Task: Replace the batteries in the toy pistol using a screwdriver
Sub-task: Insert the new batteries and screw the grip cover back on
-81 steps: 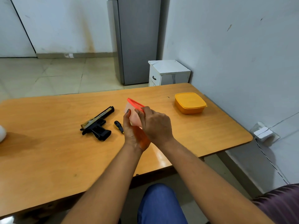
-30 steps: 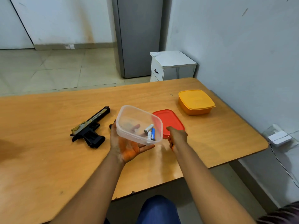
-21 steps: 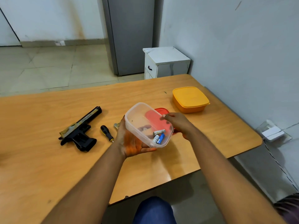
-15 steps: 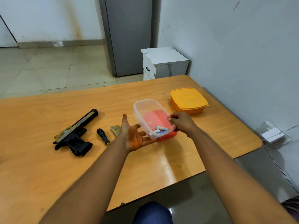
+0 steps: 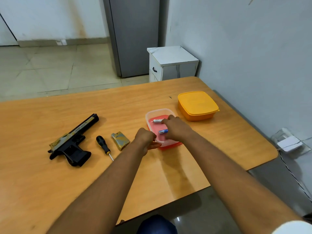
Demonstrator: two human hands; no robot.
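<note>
The black and gold toy pistol (image 5: 72, 142) lies on the wooden table (image 5: 42, 179) at the left. To its right lie a black-handled screwdriver (image 5: 103, 145) and the pistol's gold battery cover (image 5: 120, 140). A clear plastic box (image 5: 149, 117) stands on its red lid (image 5: 170, 146) in the middle. Inside it lie a white battery (image 5: 157, 120) and a blue and white battery (image 5: 163, 131). My right hand (image 5: 176, 128) reaches into the box, fingertips at the white battery. My left hand (image 5: 146, 139) rests against the box's near left side, fingers curled.
A closed yellow-orange box (image 5: 197, 105) stands right of the clear box, near the wall. A white bedside cabinet (image 5: 170, 64) and a grey fridge (image 5: 135, 34) stand beyond the table's far edge. A white power adapter (image 5: 289, 142) lies on the floor to the right.
The red lid came off and was laid on the table. The clear box went from my left palm down onto the lid. My right hand moved into the box.
</note>
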